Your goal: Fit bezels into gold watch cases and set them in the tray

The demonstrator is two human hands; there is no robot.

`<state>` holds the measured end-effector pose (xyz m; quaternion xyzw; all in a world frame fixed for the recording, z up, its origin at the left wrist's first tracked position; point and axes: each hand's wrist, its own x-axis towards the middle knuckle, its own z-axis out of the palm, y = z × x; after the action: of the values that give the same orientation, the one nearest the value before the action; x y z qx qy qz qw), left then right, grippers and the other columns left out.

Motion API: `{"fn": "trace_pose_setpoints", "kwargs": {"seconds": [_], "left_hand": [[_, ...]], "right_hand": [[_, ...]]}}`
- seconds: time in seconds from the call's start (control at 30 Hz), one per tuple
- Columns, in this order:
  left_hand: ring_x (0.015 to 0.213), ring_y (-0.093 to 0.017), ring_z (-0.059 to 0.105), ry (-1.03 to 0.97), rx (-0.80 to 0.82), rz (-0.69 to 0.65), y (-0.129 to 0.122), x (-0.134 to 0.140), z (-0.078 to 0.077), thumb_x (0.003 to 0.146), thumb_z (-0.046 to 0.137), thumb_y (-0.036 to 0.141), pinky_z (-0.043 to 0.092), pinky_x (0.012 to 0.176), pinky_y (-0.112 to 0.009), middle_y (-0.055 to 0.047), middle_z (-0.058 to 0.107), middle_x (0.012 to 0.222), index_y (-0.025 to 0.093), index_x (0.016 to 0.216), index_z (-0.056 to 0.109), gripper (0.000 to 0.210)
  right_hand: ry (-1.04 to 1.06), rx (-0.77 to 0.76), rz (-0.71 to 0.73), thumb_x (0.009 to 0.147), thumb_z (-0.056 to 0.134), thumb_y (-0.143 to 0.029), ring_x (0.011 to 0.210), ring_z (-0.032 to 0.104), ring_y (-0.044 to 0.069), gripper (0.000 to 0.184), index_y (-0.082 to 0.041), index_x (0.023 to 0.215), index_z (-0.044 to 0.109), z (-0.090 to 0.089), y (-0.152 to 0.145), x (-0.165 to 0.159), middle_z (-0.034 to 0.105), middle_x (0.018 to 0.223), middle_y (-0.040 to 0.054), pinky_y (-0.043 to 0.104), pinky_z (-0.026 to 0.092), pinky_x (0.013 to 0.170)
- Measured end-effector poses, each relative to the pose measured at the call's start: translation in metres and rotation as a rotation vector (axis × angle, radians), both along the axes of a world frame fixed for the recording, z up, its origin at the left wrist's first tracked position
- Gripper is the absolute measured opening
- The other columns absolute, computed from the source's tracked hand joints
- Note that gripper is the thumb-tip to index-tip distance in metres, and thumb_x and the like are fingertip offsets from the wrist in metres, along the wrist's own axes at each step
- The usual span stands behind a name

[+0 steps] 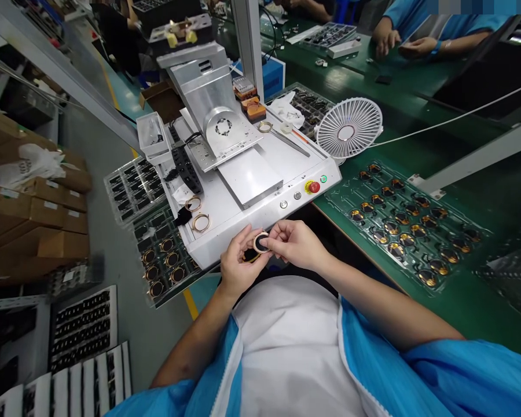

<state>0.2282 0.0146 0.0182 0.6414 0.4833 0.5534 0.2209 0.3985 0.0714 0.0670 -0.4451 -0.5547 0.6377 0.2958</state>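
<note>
Between my two hands, just in front of the white machine's front edge, is a round watch case [261, 242] with a gold-coloured rim and a dark face. My left hand [238, 260] grips it from the left, fingers curled around its side. From the right, my right hand [293, 243] pinches its edge, thumb and fingertips touching the face. Below the case, a small dark and orange part shows partly between my left fingers; most of it is hidden. Two gold rings [201, 222] lie at the machine's left front corner.
The machine [252, 174] carries buttons and a red stop knob [314, 187]. Tweezers [290, 142] lie on it. A white fan [346, 128] stands at its right. Trays of round parts [410, 223] lie right, another tray [165, 260] left. A co-worker's hands [386, 43] are across the table.
</note>
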Motion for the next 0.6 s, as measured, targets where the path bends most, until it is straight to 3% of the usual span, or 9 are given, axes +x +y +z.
{"fn": "trace_pose_setpoints", "kwargs": {"seconds": [0.27,0.6], "left_hand": [[0.106,-0.022,0.079,-0.006,0.018,-0.002,0.0011,0.0031,0.003,0.079,0.087,0.017,0.066,0.093,-0.032,-0.015,0.078,0.125,0.021,0.146,0.054,0.074],[0.108,-0.024,0.078,0.003,0.005,0.004,-0.0051,0.0034,0.0047,0.081,0.086,0.02,0.067,0.093,-0.034,-0.015,0.077,0.125,0.021,0.144,0.055,0.07]], "right_hand": [[0.019,-0.051,0.044,0.07,0.086,-0.058,0.038,0.048,0.008,0.047,-0.019,0.07,0.059,0.0083,-0.0003,0.0036,0.06,0.05,-0.0036,0.019,0.035,0.038],[-0.13,0.161,-0.055,0.077,0.079,-0.045,0.051,0.053,0.011,0.033,-0.019,0.072,0.059,0.0023,-0.0058,-0.0008,0.062,0.058,-0.0013,0.022,0.038,0.048]]}}
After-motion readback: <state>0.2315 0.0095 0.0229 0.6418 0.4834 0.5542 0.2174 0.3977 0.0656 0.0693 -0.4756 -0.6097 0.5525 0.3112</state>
